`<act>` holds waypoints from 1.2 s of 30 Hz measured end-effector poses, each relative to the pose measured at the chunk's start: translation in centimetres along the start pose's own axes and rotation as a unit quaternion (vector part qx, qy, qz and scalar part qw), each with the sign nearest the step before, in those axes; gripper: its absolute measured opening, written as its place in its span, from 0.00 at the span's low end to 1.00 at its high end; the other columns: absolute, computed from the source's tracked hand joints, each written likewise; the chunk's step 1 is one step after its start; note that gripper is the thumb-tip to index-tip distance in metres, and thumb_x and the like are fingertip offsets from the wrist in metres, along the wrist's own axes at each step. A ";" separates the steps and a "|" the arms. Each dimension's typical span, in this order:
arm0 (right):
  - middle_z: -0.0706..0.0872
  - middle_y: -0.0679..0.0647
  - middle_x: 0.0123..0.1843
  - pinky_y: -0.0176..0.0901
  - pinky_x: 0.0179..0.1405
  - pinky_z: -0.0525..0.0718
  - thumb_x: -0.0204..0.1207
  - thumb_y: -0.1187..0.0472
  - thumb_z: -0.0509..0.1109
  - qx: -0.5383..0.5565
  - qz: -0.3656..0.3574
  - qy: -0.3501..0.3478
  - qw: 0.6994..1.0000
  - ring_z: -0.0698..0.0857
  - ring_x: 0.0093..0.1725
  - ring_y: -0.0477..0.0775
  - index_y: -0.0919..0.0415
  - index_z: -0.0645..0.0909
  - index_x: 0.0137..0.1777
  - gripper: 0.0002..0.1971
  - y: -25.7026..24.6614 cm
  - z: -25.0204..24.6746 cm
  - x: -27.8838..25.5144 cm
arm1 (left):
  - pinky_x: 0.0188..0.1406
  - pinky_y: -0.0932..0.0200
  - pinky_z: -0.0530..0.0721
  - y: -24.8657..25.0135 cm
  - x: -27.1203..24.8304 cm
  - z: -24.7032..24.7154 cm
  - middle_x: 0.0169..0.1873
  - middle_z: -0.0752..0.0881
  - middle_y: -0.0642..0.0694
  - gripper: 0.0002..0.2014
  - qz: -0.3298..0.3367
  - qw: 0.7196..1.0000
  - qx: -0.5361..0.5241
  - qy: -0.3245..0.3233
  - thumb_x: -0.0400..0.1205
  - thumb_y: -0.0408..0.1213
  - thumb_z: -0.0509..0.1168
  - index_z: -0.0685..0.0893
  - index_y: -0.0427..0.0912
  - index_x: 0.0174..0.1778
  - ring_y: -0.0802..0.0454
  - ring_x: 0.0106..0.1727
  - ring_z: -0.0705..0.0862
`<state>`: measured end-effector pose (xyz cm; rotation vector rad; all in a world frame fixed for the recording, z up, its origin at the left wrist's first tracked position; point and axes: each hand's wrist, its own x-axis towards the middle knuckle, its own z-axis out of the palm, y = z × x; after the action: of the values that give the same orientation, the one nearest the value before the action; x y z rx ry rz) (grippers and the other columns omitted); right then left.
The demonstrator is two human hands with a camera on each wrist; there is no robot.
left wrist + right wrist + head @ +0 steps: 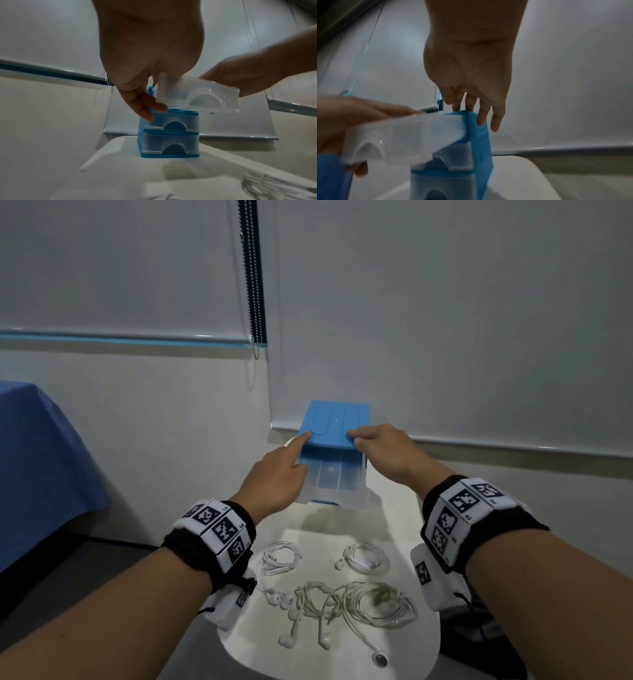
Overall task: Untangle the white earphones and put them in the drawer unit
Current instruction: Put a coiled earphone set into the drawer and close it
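A blue drawer unit (334, 421) (171, 115) (481, 142) stands at the far end of the white table (376, 525). Its clear top drawer (330, 477) (197, 93) (411, 134) is pulled far out toward me and looks empty. My left hand (301, 450) (150, 108) (359, 112) grips the drawer's left side, fingers along the top and thumb beneath. My right hand (356, 440) (240, 77) (471, 108) rests straight fingers over the unit's top right corner. Several white earphones lie near me: two coiled bundles (279, 558) (364, 558) and a tangled heap (342, 604).
The two lower drawers (171, 146) are pushed in. A blue cloth (41, 457) covers something at the left. A roller blind (445, 337) with a bead chain (255, 285) hangs just behind the unit. Dark gear (486, 635) sits below the table's right edge.
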<state>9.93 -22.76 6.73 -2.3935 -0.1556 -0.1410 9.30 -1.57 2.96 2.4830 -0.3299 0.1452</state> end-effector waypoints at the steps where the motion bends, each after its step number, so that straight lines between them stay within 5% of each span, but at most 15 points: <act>1: 0.82 0.48 0.77 0.38 0.73 0.69 0.88 0.61 0.61 0.035 0.000 0.013 0.999 0.76 0.77 0.50 0.55 0.82 0.76 0.19 0.1 0.1 0.0 | 0.56 0.50 0.78 0.0 -0.1 0.0 0.73 0.81 0.40 0.32 0.001 1.000 -0.003 0.001 0.89 0.39 0.52 0.57 0.64 0.90 0.35 0.63 0.83; 6: 0.88 0.51 0.58 0.43 0.47 0.79 0.81 0.69 0.63 0.115 0.069 0.157 0.978 0.86 0.55 0.54 0.52 0.85 0.55 0.13 3.8 1.3 -1.3 | 0.51 0.47 0.83 0.1 -0.3 -0.1 0.41 0.81 0.48 0.32 -0.017 1.000 -0.013 -0.017 0.89 0.41 0.49 0.55 0.68 0.89 0.42 0.43 0.80; 7: 0.88 0.52 0.53 0.41 0.43 0.78 0.79 0.70 0.64 0.073 0.088 0.123 0.986 0.86 0.51 0.55 0.51 0.85 0.49 0.13 4.6 1.6 -1.8 | 0.51 0.47 0.82 0.1 -0.1 -0.3 0.41 0.81 0.48 0.31 -0.020 1.000 -0.016 -0.017 0.89 0.41 0.49 0.56 0.69 0.89 0.43 0.43 0.81; 10: 0.87 0.44 0.38 0.33 0.35 0.78 0.78 0.65 0.74 -0.106 0.105 -0.145 0.978 0.86 0.42 0.47 0.50 0.86 0.39 0.10 5.6 3.1 -3.4 | 0.58 0.46 0.83 0.3 0.0 -0.7 0.55 0.85 0.44 0.29 -0.021 1.000 -0.013 -0.019 0.90 0.43 0.48 0.59 0.68 0.89 0.40 0.51 0.83; 12: 0.86 0.44 0.39 0.34 0.40 0.79 0.75 0.61 0.78 -0.175 0.092 -0.205 0.959 0.84 0.43 0.46 0.53 0.89 0.44 0.02 5.2 4.3 -4.3 | 0.63 0.43 0.82 0.4 0.0 -0.8 0.60 0.84 0.44 0.29 -0.020 1.000 -0.010 -0.021 0.90 0.43 0.48 0.60 0.65 0.89 0.37 0.57 0.82; 17: 0.87 0.58 0.57 0.43 0.53 0.84 0.79 0.60 0.70 -0.281 0.039 -0.197 0.939 0.85 0.57 0.58 0.63 0.87 0.55 0.09 4.7 5.5 -4.9 | 0.60 0.43 0.85 0.3 0.0 -0.9 0.59 0.84 0.43 0.29 -0.012 1.000 -0.002 -0.029 0.91 0.42 0.47 0.59 0.65 0.89 0.39 0.51 0.84; 22: 0.81 0.53 0.58 0.38 0.49 0.74 0.79 0.63 0.72 -0.310 0.014 -0.210 0.927 0.78 0.53 0.52 0.58 0.86 0.57 0.08 4.7 5.6 -5.6 | 0.53 0.47 0.83 0.0 0.3 -0.9 0.58 0.84 0.40 0.28 -0.004 1.000 -0.002 -0.024 0.91 0.41 0.46 0.60 0.62 0.89 0.39 0.49 0.82; 26: 0.88 0.56 0.50 0.41 0.40 0.81 0.72 0.63 0.75 -0.294 0.055 -0.139 0.944 0.88 0.48 0.57 0.55 0.85 0.41 0.03 4.6 3.5 -5.7 | 0.61 0.41 0.84 -0.2 0.3 -0.8 0.60 0.85 0.40 0.29 -0.005 0.999 0.018 -0.032 0.91 0.42 0.46 0.58 0.61 0.90 0.36 0.55 0.83; 29: 0.89 0.58 0.48 0.46 0.44 0.86 0.71 0.60 0.76 -0.343 0.055 -0.043 0.937 0.88 0.47 0.61 0.58 0.85 0.43 0.04 3.3 -0.4 -5.3 | 0.61 0.43 0.82 -0.5 0.7 -0.7 0.61 0.85 0.39 0.29 0.005 0.999 0.028 -0.029 0.91 0.41 0.47 0.58 0.59 0.90 0.35 0.56 0.82; 33: 0.87 0.58 0.40 0.46 0.38 0.80 0.70 0.60 0.78 -0.276 0.041 0.127 0.952 0.85 0.41 0.63 0.55 0.80 0.34 0.09 0.1 -5.2 -5.1 | 0.48 0.48 0.78 -0.4 0.5 -0.2 0.51 0.81 0.41 0.29 0.008 0.998 0.047 -0.028 0.91 0.41 0.47 0.56 0.58 0.91 0.38 0.49 0.80; 36: 0.87 0.53 0.35 0.44 0.38 0.79 0.69 0.62 0.78 -0.164 0.009 0.187 0.969 0.85 0.38 0.57 0.56 0.85 0.34 0.05 -2.6 -6.7 -4.6 | 0.42 0.49 0.74 0.0 0.3 -0.2 0.39 0.75 0.46 0.30 0.006 0.997 0.069 -0.035 0.91 0.42 0.48 0.52 0.58 0.91 0.42 0.40 0.77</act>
<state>4.63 -25.75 12.72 -2.6400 0.0729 -0.6479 9.58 -1.51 3.20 2.6280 -0.3749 0.0895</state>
